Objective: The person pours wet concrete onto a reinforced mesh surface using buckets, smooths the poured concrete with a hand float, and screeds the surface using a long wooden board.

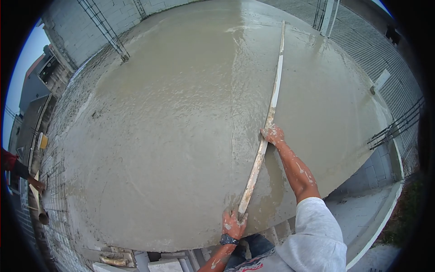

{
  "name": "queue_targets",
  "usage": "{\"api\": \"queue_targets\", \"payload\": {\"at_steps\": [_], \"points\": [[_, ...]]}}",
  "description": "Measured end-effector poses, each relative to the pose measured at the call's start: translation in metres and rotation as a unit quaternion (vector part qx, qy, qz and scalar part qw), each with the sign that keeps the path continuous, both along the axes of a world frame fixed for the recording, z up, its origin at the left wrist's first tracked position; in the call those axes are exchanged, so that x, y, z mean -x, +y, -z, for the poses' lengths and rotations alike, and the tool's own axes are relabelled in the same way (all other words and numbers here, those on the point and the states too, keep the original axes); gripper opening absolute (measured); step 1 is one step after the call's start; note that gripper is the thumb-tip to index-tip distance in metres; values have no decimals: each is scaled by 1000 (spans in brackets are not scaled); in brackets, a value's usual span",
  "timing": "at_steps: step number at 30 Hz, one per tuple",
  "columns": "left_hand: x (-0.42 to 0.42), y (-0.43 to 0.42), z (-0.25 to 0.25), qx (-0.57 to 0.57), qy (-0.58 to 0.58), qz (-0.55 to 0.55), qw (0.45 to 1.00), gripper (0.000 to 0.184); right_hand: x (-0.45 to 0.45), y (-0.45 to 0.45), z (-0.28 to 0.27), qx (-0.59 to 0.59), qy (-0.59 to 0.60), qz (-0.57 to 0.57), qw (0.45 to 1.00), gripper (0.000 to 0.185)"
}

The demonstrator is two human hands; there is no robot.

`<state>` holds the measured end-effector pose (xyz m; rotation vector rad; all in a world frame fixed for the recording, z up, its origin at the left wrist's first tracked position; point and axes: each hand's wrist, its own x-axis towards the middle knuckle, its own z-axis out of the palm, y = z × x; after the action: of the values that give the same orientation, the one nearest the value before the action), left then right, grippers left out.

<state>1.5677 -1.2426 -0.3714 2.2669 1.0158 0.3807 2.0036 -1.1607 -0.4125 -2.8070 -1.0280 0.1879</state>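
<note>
A long, narrow straightedge board [253,180], smeared with wet cement, lies across the wet concrete slab [172,127]. Its near end is held by my left hand [233,224], which wears a dark watch at the wrist. Farther up the board my right hand [273,134] is closed around it, the arm stretched forward and spattered with cement. Right of the board the concrete looks smoother; to its left the surface is rougher and rippled, with a ridge line running along it. The fingertips of both hands are partly hidden by the board.
Rebar columns [104,29] rise at the back left, and bars [396,124] stick out at the right edge. Another person's hand [37,183] is at the far left, beside exposed mesh [56,199]. Blocks [165,265] lie below the slab's near edge. A corrugated roof [371,50] borders the right.
</note>
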Motion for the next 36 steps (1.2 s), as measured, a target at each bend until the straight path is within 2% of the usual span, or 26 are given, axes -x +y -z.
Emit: {"api": "queue_targets", "payload": {"at_steps": [6,9,12,16,20,24,28,31,36], "points": [[48,-29,-4,1,1,-48,999,50,67,-11,-21,-5,22,-26,999,60],[58,-38,-7,3,8,-66,998,51,82,-8,-9,-13,24,-50,998,61],[62,-44,-9,-48,-5,-78,996,51,87,1,-8,8,45,-62,997,62],[73,-49,-11,-20,-3,-102,995,51,105,7,-22,6,73,-45,996,62],[88,-55,-10,-31,-10,-102,994,50,115,2,-3,4,54,-66,996,62],[105,-72,-21,-20,6,-120,993,46,142,-11,-11,27,65,-80,994,61],[125,-88,-4,-22,-17,-117,993,49,162,-25,-10,-4,44,-84,995,58],[131,-100,-5,-1,-46,-122,992,48,172,-29,-22,22,75,-106,991,67],[156,-117,-4,-1,-51,-137,989,45,203,-31,-13,22,112,-107,988,67]]}}
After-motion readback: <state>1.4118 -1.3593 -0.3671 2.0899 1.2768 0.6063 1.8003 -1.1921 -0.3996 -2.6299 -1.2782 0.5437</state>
